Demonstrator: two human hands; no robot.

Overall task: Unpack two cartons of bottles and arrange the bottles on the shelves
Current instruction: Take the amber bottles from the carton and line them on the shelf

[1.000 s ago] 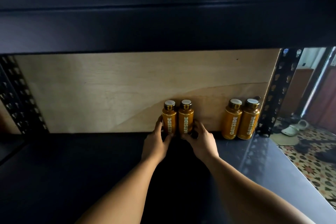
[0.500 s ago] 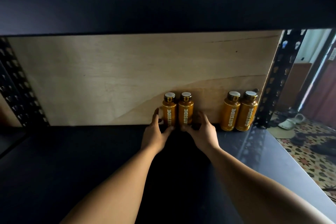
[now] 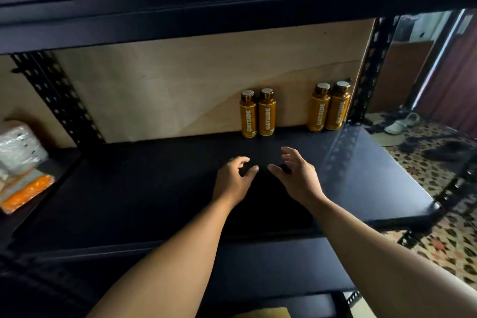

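Both of your hands are empty. Your left hand (image 3: pixel 233 178) and your right hand (image 3: pixel 296 178) hover above the dark shelf (image 3: pixel 129 188), near its middle, with the fingers loosely curled and spread. They grip nothing and touch no bottle. Four amber bottles stand upright at the back of this shelf, against the plywood back panel (image 3: pixel 154 85). The middle pair of bottles (image 3: pixel 257 113) stands side by side, just beyond your fingertips but clear of them. The right pair of bottles (image 3: pixel 330 107) stands beside the perforated upright post (image 3: pixel 371 59) at the shelf's right end. A gap lies between the two pairs, and everything to the left of the middle pair is bare board, so the back row looks only begun. With two cartons to empty, four bottles suggest an early stage, and most of the unpacking is probably ahead of you. No carton shows plainly. A tan edge (image 3: pixel 265 313) at the very bottom of the view may be one, but you cannot tell. The likely next step is to fetch more bottles and then close the gap or extend the row leftward. Wrapped packets (image 3: pixel 23 142) lie in the neighbouring bay on the left, apart from your work.
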